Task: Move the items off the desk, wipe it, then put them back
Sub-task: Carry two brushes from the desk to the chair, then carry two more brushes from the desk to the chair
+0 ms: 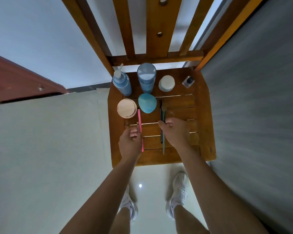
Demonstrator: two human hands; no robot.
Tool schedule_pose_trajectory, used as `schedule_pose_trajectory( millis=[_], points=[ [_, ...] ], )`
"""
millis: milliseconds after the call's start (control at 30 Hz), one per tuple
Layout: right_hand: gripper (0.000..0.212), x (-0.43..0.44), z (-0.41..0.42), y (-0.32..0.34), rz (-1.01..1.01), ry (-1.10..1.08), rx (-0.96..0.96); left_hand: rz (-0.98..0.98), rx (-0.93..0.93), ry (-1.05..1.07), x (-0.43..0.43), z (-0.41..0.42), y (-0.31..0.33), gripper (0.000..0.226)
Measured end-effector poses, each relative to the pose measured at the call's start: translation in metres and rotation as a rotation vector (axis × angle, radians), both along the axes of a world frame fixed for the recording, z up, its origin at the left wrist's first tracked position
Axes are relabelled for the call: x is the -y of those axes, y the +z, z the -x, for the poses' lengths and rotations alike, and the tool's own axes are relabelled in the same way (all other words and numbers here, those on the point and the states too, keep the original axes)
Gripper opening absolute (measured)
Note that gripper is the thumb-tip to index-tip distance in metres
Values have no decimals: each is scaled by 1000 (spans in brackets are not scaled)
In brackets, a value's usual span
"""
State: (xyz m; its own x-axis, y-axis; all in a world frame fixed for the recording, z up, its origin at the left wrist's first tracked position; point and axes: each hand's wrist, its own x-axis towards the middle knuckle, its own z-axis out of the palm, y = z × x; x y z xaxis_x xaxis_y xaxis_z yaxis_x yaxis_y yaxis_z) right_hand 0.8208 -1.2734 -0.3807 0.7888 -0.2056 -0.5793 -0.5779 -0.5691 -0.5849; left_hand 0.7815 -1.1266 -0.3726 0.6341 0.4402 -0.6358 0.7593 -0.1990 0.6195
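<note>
Our left hand (130, 142) pinches one slim pink stick (139, 119); our right hand (176, 134) grips one teal-handled brush (163, 115).

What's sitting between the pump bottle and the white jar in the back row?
In the head view, one thing: the tall blue bottle stands between the pump bottle and the white jar.
</note>
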Motion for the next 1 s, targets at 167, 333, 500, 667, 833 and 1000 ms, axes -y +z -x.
schedule_pose_trajectory(
  millis=[167,333,500,667,833,1000],
  points=[
    [36,-5,-10,-12,66,14,-5,-77,9,-44,2,-14,-17,27],
    [40,-3,-3,-9,144,54,52,-251,129,-174,4,-9,-14,36],
    [47,4,7,14,169,77,94,-425,229,-331,0,6,10,41],
    [52,4,-1,107,155,116,323,-598,349,-564,-23,3,94,55],
    [66,-3,-35,275,294,262,653,-751,443,-648,-65,-22,268,65],
    [62,-42,-59,458,200,347,1151,-989,715,-493,-112,-4,463,62]
  ],
)
